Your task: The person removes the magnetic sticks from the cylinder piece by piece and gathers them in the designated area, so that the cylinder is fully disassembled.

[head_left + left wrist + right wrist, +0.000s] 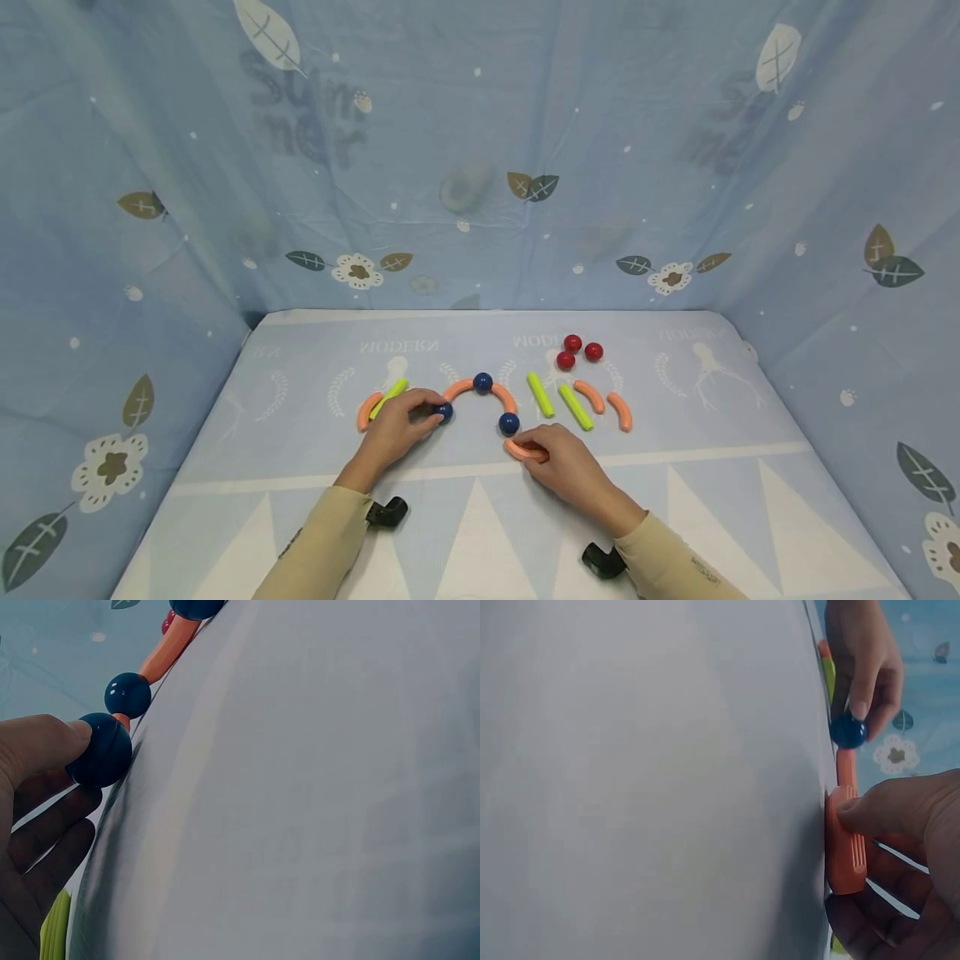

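My left hand (403, 427) pinches a dark blue ball (105, 754) between thumb and fingers, at the left end of a joined arch. Two curved orange rods (460, 388) and two more blue balls (483, 382) make up the rest of that arch, which lies on the table. In my right hand (564, 460) a loose curved orange rod (845, 844) is held between thumb and fingers, low over the cloth. One end of it points at the blue ball (509, 423) on the arch's right end, just below it in the head view.
Right of the arch lie two yellow-green rods (540, 395) and two curved orange rods (619, 412). Behind them sit three red balls (573, 342). Beside my left hand are an orange rod (366, 412) and a yellow-green rod (394, 391). A blue curtain (480, 150) surrounds the table.
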`<state>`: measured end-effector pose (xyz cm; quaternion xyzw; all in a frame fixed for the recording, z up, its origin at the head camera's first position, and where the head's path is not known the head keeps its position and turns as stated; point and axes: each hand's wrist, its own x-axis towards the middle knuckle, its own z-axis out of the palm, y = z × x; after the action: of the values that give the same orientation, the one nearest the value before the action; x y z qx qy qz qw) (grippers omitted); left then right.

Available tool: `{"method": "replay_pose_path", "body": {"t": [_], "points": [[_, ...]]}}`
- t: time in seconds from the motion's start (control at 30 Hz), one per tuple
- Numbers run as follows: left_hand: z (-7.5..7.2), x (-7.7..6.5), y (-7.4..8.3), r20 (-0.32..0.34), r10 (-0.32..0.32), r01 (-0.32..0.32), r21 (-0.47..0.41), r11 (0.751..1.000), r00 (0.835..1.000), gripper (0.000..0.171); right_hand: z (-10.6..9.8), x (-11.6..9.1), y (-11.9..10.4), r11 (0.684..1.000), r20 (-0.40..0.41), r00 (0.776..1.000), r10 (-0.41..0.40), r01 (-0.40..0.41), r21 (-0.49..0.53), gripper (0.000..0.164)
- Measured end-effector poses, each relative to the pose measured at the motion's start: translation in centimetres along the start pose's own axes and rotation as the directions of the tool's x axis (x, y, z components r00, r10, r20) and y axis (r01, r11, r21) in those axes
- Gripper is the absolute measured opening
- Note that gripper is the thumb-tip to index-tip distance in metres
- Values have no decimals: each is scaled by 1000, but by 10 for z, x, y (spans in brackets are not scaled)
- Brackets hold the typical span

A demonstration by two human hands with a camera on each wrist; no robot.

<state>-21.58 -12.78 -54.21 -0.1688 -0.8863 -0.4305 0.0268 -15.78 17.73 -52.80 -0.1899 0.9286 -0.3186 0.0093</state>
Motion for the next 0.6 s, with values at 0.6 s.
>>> {"method": "replay_pose_path", "body": {"t": [0.6], "points": [[-1, 0, 2, 5, -14, 14, 10, 1000, 1000, 22, -21, -2, 32, 990, -104, 985, 137, -136, 23, 27]]}}
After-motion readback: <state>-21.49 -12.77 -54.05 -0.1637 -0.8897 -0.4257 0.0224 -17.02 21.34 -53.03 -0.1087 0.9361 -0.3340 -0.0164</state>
